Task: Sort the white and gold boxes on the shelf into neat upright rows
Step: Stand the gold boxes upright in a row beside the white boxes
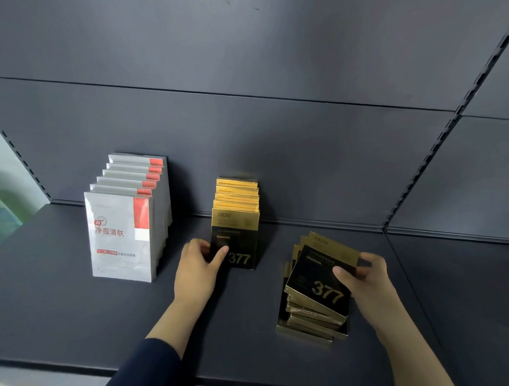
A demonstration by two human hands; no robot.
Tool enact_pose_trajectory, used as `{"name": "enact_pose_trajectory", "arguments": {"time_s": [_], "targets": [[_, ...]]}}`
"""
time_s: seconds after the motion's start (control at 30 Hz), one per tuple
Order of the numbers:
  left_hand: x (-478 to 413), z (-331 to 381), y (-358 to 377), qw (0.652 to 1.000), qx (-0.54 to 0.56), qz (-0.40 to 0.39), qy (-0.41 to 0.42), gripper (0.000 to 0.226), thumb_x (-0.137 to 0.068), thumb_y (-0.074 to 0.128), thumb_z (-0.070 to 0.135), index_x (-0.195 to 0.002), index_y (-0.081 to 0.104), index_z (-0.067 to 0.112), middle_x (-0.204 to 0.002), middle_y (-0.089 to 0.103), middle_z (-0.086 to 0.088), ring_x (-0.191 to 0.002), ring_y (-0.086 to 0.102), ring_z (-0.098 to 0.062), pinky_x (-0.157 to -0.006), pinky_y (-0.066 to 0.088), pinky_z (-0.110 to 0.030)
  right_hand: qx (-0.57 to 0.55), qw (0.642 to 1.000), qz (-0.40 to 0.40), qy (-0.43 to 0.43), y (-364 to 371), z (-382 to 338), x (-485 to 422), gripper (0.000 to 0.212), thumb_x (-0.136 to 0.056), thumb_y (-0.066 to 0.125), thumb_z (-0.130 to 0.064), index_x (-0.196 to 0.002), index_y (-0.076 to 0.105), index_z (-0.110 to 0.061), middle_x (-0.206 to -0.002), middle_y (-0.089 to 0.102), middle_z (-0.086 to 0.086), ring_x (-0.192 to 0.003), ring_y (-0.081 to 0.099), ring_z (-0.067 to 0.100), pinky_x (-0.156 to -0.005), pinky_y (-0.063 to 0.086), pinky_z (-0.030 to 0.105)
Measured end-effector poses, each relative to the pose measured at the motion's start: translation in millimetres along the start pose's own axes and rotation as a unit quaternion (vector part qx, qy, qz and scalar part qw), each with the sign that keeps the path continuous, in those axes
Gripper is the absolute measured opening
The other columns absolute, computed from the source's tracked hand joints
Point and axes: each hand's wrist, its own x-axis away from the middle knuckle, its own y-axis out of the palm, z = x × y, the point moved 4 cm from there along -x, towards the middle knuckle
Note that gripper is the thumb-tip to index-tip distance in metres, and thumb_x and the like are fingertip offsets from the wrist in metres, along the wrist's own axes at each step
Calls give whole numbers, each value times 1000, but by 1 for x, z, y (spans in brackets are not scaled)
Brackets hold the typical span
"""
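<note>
Here, left fingers (221, 253) pinching upright black-gold 377 box (240, 232), right fingers (342, 275) gripping tilted stack-top box (317, 270)

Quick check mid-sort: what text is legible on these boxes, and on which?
"净痘清肤": front white box.
"ZKZU", "377": front upright gold box, held by the left hand.
"ZKZU" (faint), "377": tilted gold box in the right hand.
Smaller print on all boxes: too blurred to read.
</note>
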Motion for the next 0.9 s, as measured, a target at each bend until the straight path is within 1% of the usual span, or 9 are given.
{"name": "enact_pose_trajectory", "arguments": {"time_s": [0.13,0.27,0.37,0.47,0.53,0.6,0.7,0.77,0.9], "targets": [[0,4,-2,1000,10,13,-4,49,-83,71,41,-118,52,11,-117,52,-4,-97,55,-15,-79,43,-26,1,1000,16,-1,-4,-3,1,51,-87,67,-20,-129,39,-16,-101,63,3,-93,63,17,-77,50,34],[23,42,-11,992,85,47,77,47,-85,70,30,-125,48,18,-116,49,1,-97,53,-12,-85,44,-24,-37,997,50,-43,-10,-18,10,53,-85,69,-15,-130,40,-20,-105,64,6,-99,64,22,-79,53,38],[45,82,-8,971,184,-117,94,43,-88,63,35,-127,44,31,-103,63,9,-89,61,-9,-81,46,-21,-66,992,46,-99,-9,-43,21,51,-84,69,-14,-127,43,-25,-106,66,4,-101,64,20,-85,53,41],[66,111,-4,902,297,-306,62,53,-84,63,46,-132,47,31,-98,72,18,-90,68,-6,-88,51,-25,-118,981,14,-155,1,-66,38,50,-85,67,-5,-127,45,-21,-96,71,2,-91,69,13,-84,55,35],[75,118,-5,868,314,-377,80,39,-89,65,35,-126,55,29,-111,73,9,-103,69,-13,-92,54,-33,-149,973,-22,-177,10,-73,48,51,-84,64,0,-126,44,-20,-96,72,2,-90,71,14,-78,58,32],[78,119,-11,859,317,-387,106,29,-90,64,23,-119,61,27,-114,72,1,-103,70,-18,-86,56,-31,-149,970,-43,-189,15,-75,52,53,-81,66,-9,-127,42,-22,-99,71,3,-91,71,15,-75,58,32],[69,103,-21,872,352,-323,103,25,-90,64,15,-115,63,21,-107,75,0,-99,71,-16,-79,56,-25,-137,973,-38,-181,16,-70,47,54,-74,66,-26,-122,41,-31,-99,63,9,-86,68,14,-69,57,30],[56,79,-30,900,339,-259,91,25,-86,69,25,-111,66,25,-107,75,0,-99,71,-16,-81,56,-28,-118,979,-5,-164,9,-60,38,42,-81,66,-22,-114,42,-34,-103,60,9,-84,66,14,-66,56,27],[31,26,-38,954,186,-224,67,25,-86,70,29,-110,65,31,-107,74,11,-101,69,-7,-93,52,-36,-101,989,53,-97,-7,-29,19,43,-86,65,-13,-120,42,-25,-98,60,15,-94,63,28,-79,53,38]]}}
